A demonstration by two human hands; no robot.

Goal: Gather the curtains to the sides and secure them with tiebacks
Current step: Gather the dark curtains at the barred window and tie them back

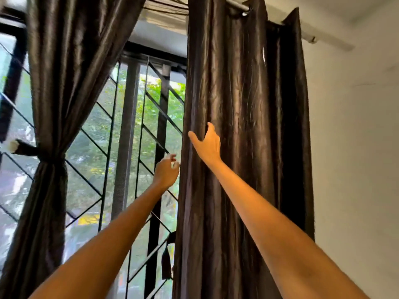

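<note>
Two dark shiny curtains hang at a barred window. The left curtain (58, 87) is gathered at its waist by a dark tieback (46, 157) fixed at the left. The right curtain (241, 126) hangs straight, bunched toward the wall. My right hand (207, 145) lies on its front folds, thumb spread, fingers tucked into a fold. My left hand (167, 170) hovers at the curtain's left edge, fingers loosely curled, holding nothing that I can see. A dark strap, the right tieback (167, 262), dangles beside that edge low down.
The window grille (129, 134) with diagonal bars fills the gap between the curtains. The curtain rod (311, 37) ends at the upper right. A white wall (356, 147) runs right of the right curtain.
</note>
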